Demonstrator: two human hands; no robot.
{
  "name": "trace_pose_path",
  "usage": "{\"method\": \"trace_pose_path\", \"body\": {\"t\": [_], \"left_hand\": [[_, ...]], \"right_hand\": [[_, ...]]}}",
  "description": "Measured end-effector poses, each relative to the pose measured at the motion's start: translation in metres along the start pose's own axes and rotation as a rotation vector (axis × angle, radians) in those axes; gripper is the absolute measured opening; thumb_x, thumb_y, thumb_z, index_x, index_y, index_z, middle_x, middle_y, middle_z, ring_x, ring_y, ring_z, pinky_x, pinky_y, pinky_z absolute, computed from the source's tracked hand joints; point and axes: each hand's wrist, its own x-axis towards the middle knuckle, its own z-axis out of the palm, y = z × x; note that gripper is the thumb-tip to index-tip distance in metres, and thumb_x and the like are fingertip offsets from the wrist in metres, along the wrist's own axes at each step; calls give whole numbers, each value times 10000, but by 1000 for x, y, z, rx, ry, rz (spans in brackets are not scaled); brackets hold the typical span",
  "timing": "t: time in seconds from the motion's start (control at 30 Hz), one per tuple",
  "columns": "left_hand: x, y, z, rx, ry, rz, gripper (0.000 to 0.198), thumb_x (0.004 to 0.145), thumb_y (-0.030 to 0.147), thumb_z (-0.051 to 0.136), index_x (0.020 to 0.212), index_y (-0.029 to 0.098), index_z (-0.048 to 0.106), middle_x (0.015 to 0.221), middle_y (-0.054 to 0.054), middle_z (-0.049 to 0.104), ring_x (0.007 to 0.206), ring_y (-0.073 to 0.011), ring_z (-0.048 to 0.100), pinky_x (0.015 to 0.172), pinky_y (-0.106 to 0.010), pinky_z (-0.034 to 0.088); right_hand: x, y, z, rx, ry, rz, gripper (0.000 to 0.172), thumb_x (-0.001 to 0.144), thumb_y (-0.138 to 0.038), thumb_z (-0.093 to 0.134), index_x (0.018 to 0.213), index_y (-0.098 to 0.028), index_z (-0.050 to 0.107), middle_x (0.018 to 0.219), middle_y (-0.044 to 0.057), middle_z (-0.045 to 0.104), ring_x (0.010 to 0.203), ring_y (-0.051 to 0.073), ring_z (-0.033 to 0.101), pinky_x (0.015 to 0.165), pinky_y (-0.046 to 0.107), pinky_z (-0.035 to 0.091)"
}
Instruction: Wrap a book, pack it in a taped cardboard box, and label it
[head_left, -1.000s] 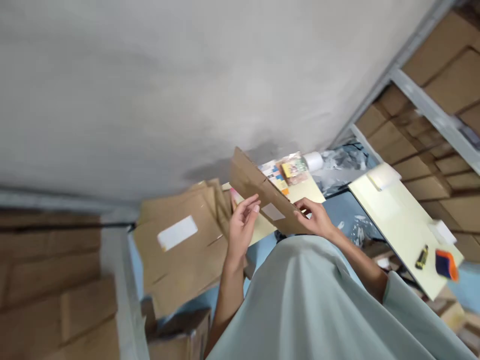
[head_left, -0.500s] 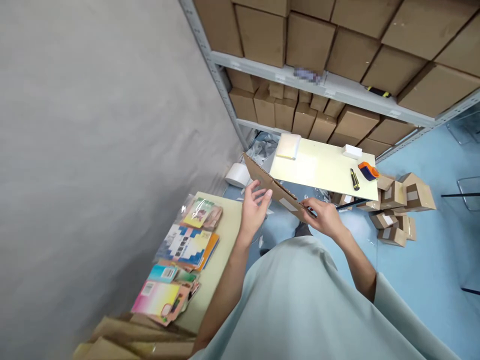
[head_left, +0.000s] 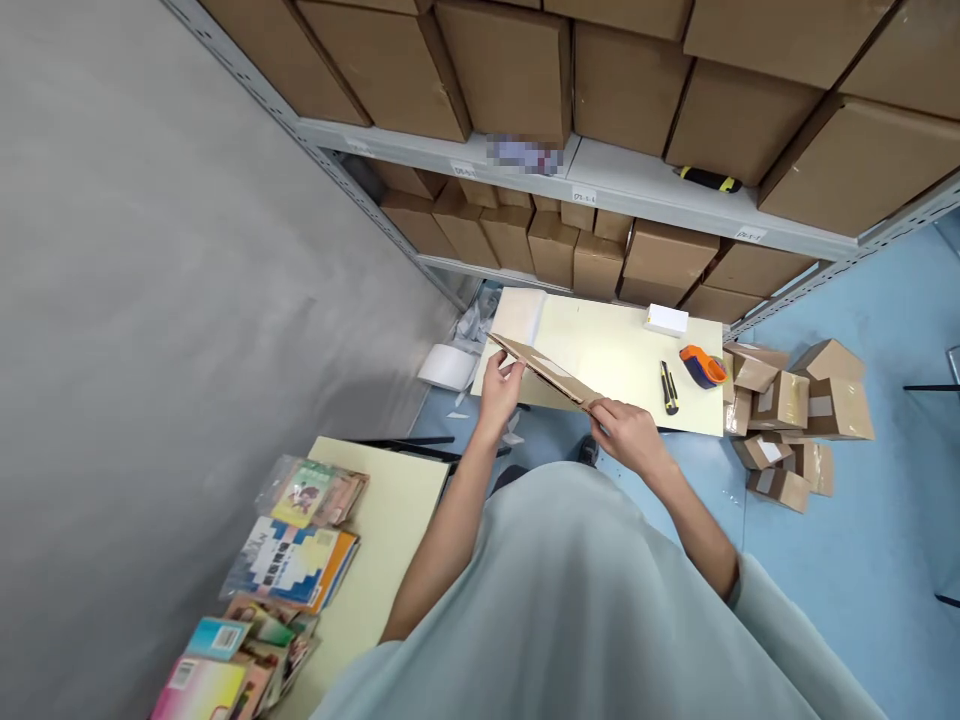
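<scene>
A person in a pale green garment holds a flat piece of cardboard [head_left: 546,366] at the centre of the frame, the left hand [head_left: 501,392] pinching its left end and the right hand [head_left: 626,432] gripping its right end. The sheet tilts down toward the right, in front of a pale yellow counter [head_left: 600,335]. Right of centre on that counter lie a utility knife [head_left: 669,388], an orange-and-blue tape dispenser [head_left: 703,367] and a white box [head_left: 667,320]. Books [head_left: 292,562] line a second counter [head_left: 386,510] at lower left; cartons [head_left: 634,90] fill shelves across the top.
</scene>
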Motion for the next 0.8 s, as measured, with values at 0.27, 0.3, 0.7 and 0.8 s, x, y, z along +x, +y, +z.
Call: {"method": "trace_pose_path", "body": {"t": [0.27,0.3,0.7,0.8], "left_hand": [[36,-11,38,28,-120,-216,282,822,463,760,806,214,629,825,-37,711,868,-212,759,994,-511,695],[41,-12,40,37,-135,-230,272,812,444,752,776,220,602,765,-19,673,821,-206,749,998,-523,695],[86,4,41,-35,-390,-105,231,797,465,672,884,261,610,789,11,657,777,-202,688,757,-376,686],[101,12,33,39,-443,-8,176,829,436,638,845,269,585,758,11,632,756,-193,644,703,-307,612]], "right_hand": [[15,58,13,88,-28,163,181,1077,-184,586,1162,-237,737,1096,89,833,958,231,778,791,314,530],[15,62,14,116,-19,212,169,1074,-205,602,1176,-239,733,1110,85,836,969,233,785,791,312,536],[12,98,15,442,158,825,463,1012,-687,601,900,-253,716,828,65,794,739,260,719,679,352,539],[17,98,15,345,244,955,523,986,-733,574,758,-268,650,641,40,690,602,239,587,614,351,465]]}}
